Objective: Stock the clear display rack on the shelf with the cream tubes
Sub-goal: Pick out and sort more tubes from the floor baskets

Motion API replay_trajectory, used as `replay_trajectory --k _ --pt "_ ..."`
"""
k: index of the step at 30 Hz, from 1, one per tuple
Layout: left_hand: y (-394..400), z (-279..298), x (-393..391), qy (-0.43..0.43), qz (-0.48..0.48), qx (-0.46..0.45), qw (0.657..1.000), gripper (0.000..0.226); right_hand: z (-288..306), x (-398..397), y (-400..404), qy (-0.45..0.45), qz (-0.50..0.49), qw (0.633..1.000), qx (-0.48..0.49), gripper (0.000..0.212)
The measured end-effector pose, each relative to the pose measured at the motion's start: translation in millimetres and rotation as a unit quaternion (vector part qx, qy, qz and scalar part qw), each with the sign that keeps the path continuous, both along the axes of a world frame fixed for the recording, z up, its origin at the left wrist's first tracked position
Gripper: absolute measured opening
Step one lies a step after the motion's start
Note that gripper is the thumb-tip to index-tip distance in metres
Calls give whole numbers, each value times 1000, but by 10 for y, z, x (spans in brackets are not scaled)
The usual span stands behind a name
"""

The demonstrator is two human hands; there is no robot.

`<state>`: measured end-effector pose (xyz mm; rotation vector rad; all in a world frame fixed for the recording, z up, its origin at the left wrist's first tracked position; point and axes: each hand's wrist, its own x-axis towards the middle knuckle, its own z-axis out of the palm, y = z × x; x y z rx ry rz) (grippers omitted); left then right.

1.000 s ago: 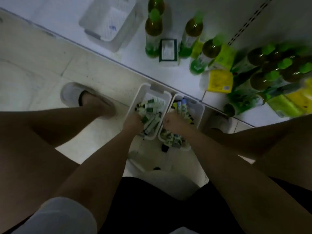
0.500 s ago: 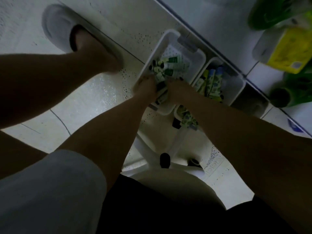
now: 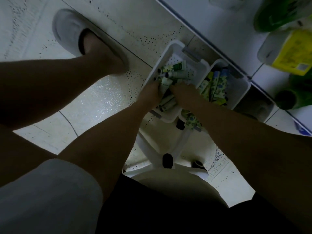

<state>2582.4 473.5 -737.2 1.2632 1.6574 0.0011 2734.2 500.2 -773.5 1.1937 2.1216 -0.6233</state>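
Observation:
Two white baskets stand on the floor in front of me. The left basket (image 3: 152, 73) holds several white and green cream tubes (image 3: 175, 67). The right basket (image 3: 240, 96) holds flower-patterned tubes (image 3: 217, 83). My left hand (image 3: 150, 93) and my right hand (image 3: 184, 94) are both down in the left basket, side by side, fingers curled into the pile around tubes. One tube (image 3: 165, 83) sticks up between the two hands. The clear display rack is out of view.
My left foot in a white slipper (image 3: 67, 31) rests on the tiled floor at the upper left. A white stool (image 3: 168, 181) is under me. The shelf edge (image 3: 219, 48) runs diagonally at the upper right, with a yellow pack (image 3: 292, 53) and green bottles (image 3: 276, 12).
The view has tipped down, so the rack and most shelf bottles have left the frame. My right hand moved from the right basket into the left one, beside my left hand.

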Motion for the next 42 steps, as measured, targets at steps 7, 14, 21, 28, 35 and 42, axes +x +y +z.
replay_trajectory --k 7,14,21,28,35,42 --pt "250 319 -64 -251 245 -95 932 33 -13 -194 116 -39 20 998 -36 35" --pt "545 612 -190 -454 308 -212 809 35 132 -157 272 125 -118 976 -132 34" --pt "830 1092 -305 -432 210 -145 865 29 1046 169 555 273 -325 895 -135 22" --pt "1071 2255 -322 -403 56 -85 910 30 2404 562 637 393 -429 803 -127 20" --pt "1169 4171 -55 -435 -160 8 886 39 4250 1022 405 407 -289 862 -86 20" --pt "1136 5788 635 -386 -251 158 873 37 5857 1551 31 463 -224 854 80 9"
